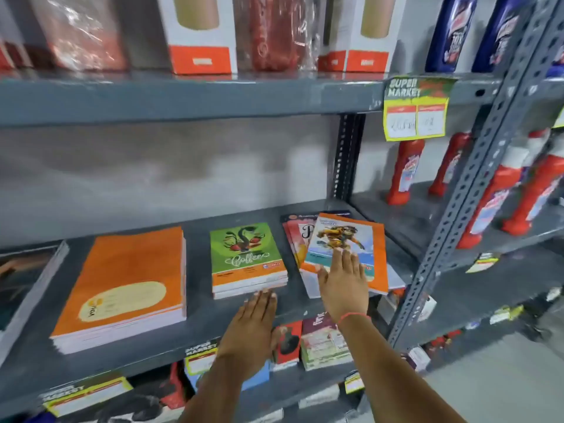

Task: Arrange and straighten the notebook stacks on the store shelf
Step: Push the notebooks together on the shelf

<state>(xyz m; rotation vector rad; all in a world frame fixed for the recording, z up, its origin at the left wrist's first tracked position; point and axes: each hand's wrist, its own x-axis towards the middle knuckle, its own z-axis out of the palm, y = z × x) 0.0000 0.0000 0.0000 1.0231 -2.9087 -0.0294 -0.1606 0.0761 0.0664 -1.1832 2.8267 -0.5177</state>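
Showing plain orange on the stack (pixel 128 282) left of the hands, green on the notebooks (pixel 245 254) ahead.

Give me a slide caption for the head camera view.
Right hand flat on the skewed notebook stack, left hand at the green stack.

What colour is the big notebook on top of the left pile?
Orange, with a pale yellow label patch, seen in the head view.

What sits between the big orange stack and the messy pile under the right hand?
In the head view, the green Coffee notebook stack sits there, with bare shelf on either side.
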